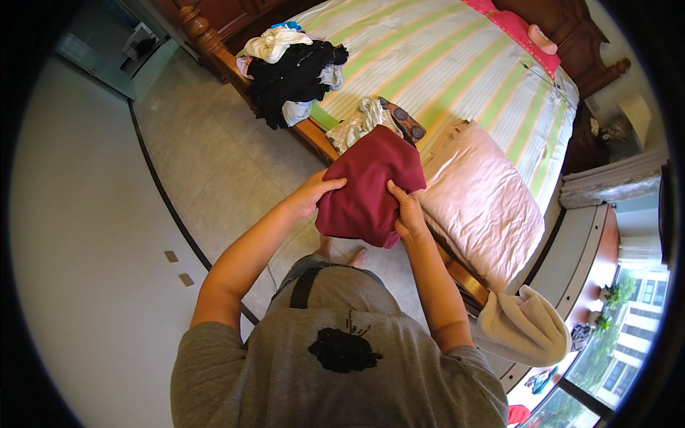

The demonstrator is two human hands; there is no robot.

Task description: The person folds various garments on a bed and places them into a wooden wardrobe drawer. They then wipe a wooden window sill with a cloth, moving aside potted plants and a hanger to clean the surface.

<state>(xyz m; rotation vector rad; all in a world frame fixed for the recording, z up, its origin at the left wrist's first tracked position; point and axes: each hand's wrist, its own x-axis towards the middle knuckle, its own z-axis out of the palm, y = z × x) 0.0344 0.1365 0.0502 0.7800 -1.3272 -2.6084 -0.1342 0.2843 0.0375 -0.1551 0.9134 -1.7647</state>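
Note:
A dark red cloth (369, 187), folded into a thick bundle, is held up in front of my body. My left hand (314, 196) grips its left edge with the thumb on top. On the opposite side, my right hand (408, 211) pinches the cloth, thumb over it and fingers hidden beneath. Just beyond the bundle, patterned folded fabrics (404, 120) and a crumpled pale cloth (369, 119) lie on the bed's near edge, partly covered from view by the red cloth.
A heap of mixed clothes (294, 72) sits at the left corner of the striped bed (428, 59). A folded pink quilt (481, 198) lies to the right. A beige blanket (524, 326) hangs at the bed's near right corner. A wooden bedpost (198, 27) rises at the far left.

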